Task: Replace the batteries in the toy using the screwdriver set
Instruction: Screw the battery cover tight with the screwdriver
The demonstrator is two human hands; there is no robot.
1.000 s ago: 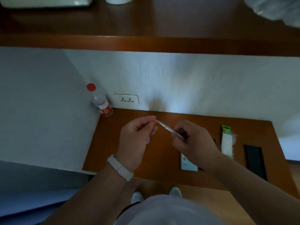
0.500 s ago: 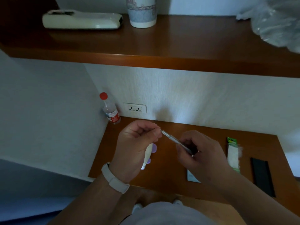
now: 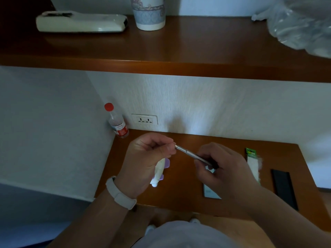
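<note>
A slim silver screwdriver (image 3: 192, 154) is held over the wooden table (image 3: 180, 190). My right hand (image 3: 225, 169) grips its handle end. My left hand (image 3: 148, 156) pinches its tip with thumb and fingertips. A white and purple toy (image 3: 160, 170) shows just below my left hand; whether it lies on the table or hangs from that hand is unclear. A green and white battery pack (image 3: 252, 163) lies to the right. Beside it is a long black case (image 3: 283, 188).
A red-capped bottle (image 3: 117, 122) stands in the table's back left corner by a wall socket (image 3: 144, 119). A pale flat box (image 3: 210, 192) lies under my right wrist. The shelf (image 3: 179, 51) above carries a white device (image 3: 80, 22), a cup (image 3: 149, 13) and a plastic bag (image 3: 302, 24).
The view has tilted up, bringing the shelf top into sight. Both hands stay joined at the screwdriver. More of the toy now shows below my left hand.
</note>
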